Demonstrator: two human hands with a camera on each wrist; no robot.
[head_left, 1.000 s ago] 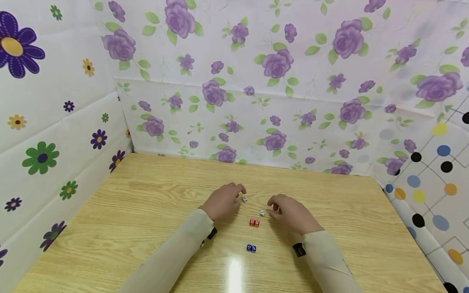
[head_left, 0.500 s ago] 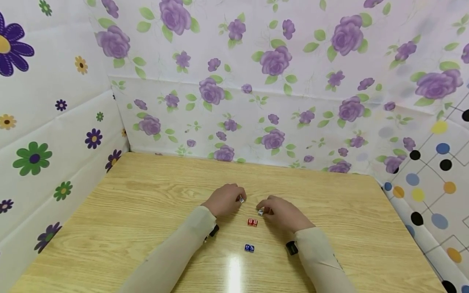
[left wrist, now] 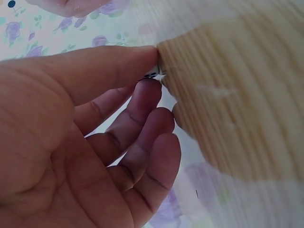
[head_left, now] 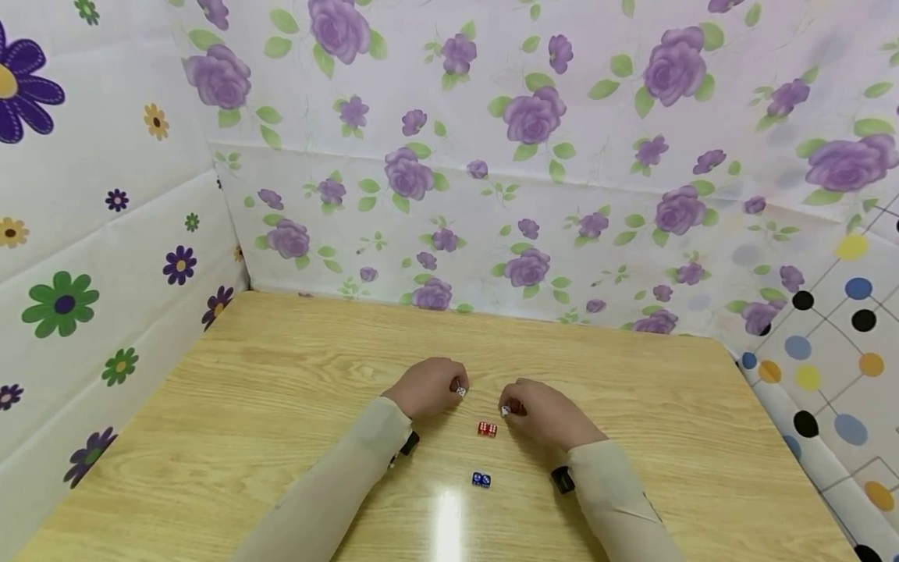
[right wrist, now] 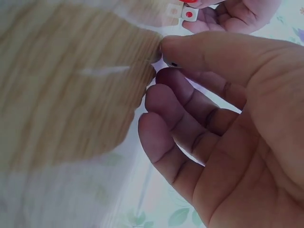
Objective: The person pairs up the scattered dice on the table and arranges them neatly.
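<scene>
In the head view my left hand [head_left: 427, 388] pinches a white die [head_left: 460, 391] with dark pips between thumb and finger. The left wrist view shows only a sliver of that die [left wrist: 152, 72] under the thumb tip. To the right, my right hand [head_left: 551, 411] pinches another white die [head_left: 505, 410], mostly covered by the thumb in the right wrist view. Between and just below the hands, two red dice [head_left: 487, 429] lie side by side. Nearer to me are two blue dice [head_left: 481, 480], also touching.
The dice lie on a light wood-grain table [head_left: 295, 375]. Behind it hangs a white cloth with purple roses [head_left: 449, 203]. Flower-print cloth [head_left: 140, 257] stands at the left and dotted cloth [head_left: 836, 375] at the right.
Both hands have closed in on the white dice and now pinch them. The left die has shifted slightly left and toward me. The red and blue pairs have stayed put.
</scene>
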